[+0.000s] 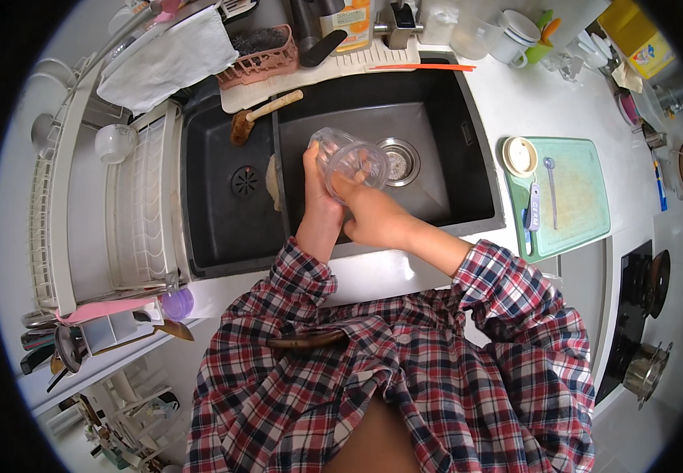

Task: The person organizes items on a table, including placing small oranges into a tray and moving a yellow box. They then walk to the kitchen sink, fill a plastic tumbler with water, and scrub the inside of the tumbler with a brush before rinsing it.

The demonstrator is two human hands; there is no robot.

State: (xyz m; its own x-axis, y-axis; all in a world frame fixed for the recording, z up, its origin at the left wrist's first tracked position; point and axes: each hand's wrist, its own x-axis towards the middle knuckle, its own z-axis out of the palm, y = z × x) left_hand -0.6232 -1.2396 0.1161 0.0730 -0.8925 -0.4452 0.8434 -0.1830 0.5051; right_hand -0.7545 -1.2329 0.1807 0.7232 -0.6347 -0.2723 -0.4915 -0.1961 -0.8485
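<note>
Over the large basin of the dark double sink (pixel 479 158), both hands hold a clear, see-through cup (pixel 369 158), tilted with its round rim towards the right. My left hand (pixel 315 185) wraps the left side of the cup, its fingers partly hidden behind it. From the lower right, my right hand (pixel 377 214) grips the near edge of the rim, the thumb lying against it. Some fingers show blurred through the clear wall, so I cannot tell whether any reach inside. A steel drain strainer (pixel 398 162) lies just right of the cup.
A wooden-handled brush (pixel 266 110) lies at the small basin's far end, by the divider. Left stands a dish rack (pixel 140 197) with a white cup (pixel 115 143). A green cutting board (pixel 574 197) lies right of the sink. An orange stick (pixel 424 67) rests along the far edge.
</note>
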